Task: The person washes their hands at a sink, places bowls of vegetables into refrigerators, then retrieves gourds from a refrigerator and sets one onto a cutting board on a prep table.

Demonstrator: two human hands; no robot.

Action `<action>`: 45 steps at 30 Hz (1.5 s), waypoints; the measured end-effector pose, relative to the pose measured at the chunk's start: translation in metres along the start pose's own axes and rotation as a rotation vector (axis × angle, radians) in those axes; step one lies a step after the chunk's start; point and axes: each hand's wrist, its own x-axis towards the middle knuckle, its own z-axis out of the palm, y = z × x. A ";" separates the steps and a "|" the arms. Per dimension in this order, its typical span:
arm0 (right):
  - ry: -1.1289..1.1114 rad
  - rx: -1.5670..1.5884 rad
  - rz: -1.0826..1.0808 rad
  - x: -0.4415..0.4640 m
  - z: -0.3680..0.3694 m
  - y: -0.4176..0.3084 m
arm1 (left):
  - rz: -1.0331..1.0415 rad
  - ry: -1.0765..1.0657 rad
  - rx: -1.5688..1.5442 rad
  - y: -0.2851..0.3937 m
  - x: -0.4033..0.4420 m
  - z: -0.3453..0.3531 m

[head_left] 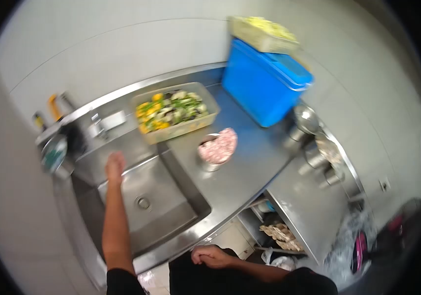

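Over the back left of the steel sink point(141, 219) my left hand point(116, 164) reaches out toward the faucet point(97, 125). Its fingers are smeared by motion, so their pose cannot be made out. My right hand point(212, 256) is held in front of my waist with its fingers curled in, and nothing shows in it. To the right of the sink, a metal container point(210, 167) stands on the counter, heaped with pink minced meat point(220, 146). Behind it sits a plastic tub point(190, 129) of cut vegetables point(171, 110), yellow, green and dark purple.
A blue bin point(259, 81) stands at the back, with a basket point(257, 37) of pale yellow shreds on top. Metal pots point(313, 155) line the right wall. Left of the faucet is another metal container point(63, 169). A lower shelf point(289, 248) holds brownish items.
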 end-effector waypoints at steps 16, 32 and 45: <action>0.170 0.378 0.130 0.121 -0.040 -0.011 | -0.276 -0.041 -0.485 0.059 0.126 0.000; 0.385 1.188 0.017 0.532 -0.015 -0.011 | -0.343 -0.450 -0.314 0.106 -0.035 0.003; 0.504 -0.180 0.078 0.449 -0.083 0.017 | -0.111 0.008 -0.296 0.091 0.097 0.034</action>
